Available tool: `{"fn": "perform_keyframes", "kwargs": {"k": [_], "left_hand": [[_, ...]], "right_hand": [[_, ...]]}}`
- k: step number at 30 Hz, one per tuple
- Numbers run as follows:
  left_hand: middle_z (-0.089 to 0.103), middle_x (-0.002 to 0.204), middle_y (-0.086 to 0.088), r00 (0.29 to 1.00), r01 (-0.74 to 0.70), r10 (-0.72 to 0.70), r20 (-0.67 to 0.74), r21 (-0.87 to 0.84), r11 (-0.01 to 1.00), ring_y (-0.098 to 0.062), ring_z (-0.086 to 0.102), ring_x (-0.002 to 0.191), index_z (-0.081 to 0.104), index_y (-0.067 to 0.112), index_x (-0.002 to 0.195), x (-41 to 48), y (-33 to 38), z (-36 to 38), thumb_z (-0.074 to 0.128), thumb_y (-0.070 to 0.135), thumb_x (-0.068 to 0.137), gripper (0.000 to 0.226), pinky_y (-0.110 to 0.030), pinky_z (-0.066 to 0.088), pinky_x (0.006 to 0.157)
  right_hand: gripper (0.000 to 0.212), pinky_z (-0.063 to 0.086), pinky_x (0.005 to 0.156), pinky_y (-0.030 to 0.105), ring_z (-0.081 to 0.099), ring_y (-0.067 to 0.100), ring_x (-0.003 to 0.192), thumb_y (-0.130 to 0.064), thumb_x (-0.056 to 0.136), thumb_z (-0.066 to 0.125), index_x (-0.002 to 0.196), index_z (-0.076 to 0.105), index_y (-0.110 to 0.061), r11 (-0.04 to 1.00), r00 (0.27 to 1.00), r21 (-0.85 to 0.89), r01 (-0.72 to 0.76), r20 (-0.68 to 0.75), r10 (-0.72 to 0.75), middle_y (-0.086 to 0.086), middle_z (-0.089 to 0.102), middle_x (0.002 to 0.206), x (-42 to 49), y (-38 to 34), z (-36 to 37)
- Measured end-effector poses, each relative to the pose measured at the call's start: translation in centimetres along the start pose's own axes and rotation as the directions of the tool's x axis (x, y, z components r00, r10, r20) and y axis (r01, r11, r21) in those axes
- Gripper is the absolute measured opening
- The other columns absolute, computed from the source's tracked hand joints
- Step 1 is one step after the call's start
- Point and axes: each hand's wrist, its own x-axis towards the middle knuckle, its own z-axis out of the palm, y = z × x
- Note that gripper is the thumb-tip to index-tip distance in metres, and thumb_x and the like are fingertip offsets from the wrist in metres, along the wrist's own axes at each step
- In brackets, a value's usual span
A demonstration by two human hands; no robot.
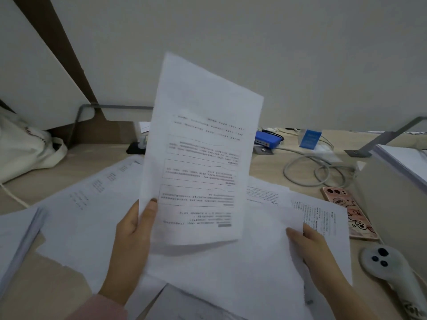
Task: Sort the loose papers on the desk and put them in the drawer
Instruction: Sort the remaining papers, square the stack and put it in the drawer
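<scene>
Head view: a person's left hand (134, 229) pinches the lower left edge of a white printed sheet (201, 158), thumb on its face. The sheet's long axis rises up and away from the grip, above the beige wooden desk (265, 167). The right hand (309, 245) pinches the right edge of a blank white sheet (231, 269) lying low over the scattered loose papers (92, 204), and is the nearer hand to them. No drawer is in view. The sheet's print is too blurred to read; a pink phone case (346, 211) reads "Hello".
</scene>
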Motion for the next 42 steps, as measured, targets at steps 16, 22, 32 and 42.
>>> {"fn": "perform_keyframes", "kwargs": {"k": [16, 22, 32, 42], "left_hand": [[0.06, 0.108, -0.006, 0.903, 0.413, -0.43, 0.017, 0.248, 0.876, -0.019, 0.056, 0.088, 0.053, 0.018, 0.112, 0.5, -5.2, -5.1, 0.052, 0.014, 0.092, 0.021, -0.033, 0.042, 0.074], [0.062, 0.116, -0.009, 0.879, 0.436, -0.466, 0.095, 0.232, 0.869, -0.027, 0.058, 0.102, 0.055, 0.011, 0.118, 0.2, -5.2, -4.7, 0.053, 0.011, 0.091, 0.027, -0.036, 0.044, 0.086], [0.076, 0.081, -0.002, 0.77, 0.635, -0.615, 0.167, -0.107, 0.765, -0.025, 0.065, 0.09, 0.066, 0.017, 0.097, 0.1, -5.5, -3.4, 0.055, 0.028, 0.088, 0.018, -0.042, 0.054, 0.076], [0.074, 0.094, 0.002, 0.799, 0.559, -0.545, 0.254, 0.016, 0.829, -0.022, 0.066, 0.092, 0.063, 0.023, 0.109, -0.2, -6.1, -3.5, 0.086, 0.047, 0.021, 0.095, -0.044, 0.054, 0.082]], "right_hand": [[0.021, 0.035, 0.058, 0.026, 0.045, 0.015, 0.067, -0.015, 0.096, 0.041, 0.078, 0.051, -0.01, 0.92, 0.856, 0.138, 0.366, -0.437, -0.275, -0.002, 0.05, 0.071, -0.5, -2.9, 1.2], [0.035, 0.04, 0.072, -0.006, 0.049, -0.027, 0.092, -0.025, 0.089, 0.042, 0.121, 0.056, -0.027, 0.625, 0.612, -0.226, 0.748, -0.132, -0.78, -0.019, 0.059, 0.11, -3.9, -5.8, 4.0], [0.037, 0.052, 0.08, 0.016, 0.061, 0.001, 0.1, -0.035, 0.075, 0.056, 0.111, 0.066, -0.034, 0.406, 0.622, -0.485, 0.774, 0.466, -0.629, -0.013, 0.068, 0.114, -4.9, 2.9, 10.1], [0.029, 0.039, 0.056, 0.011, 0.057, 0.003, 0.072, -0.035, 0.078, 0.054, 0.104, 0.067, -0.034, 0.287, 0.58, -0.55, 0.785, 0.486, -0.654, -0.014, 0.064, 0.083, -5.0, 2.9, 10.5]]}}
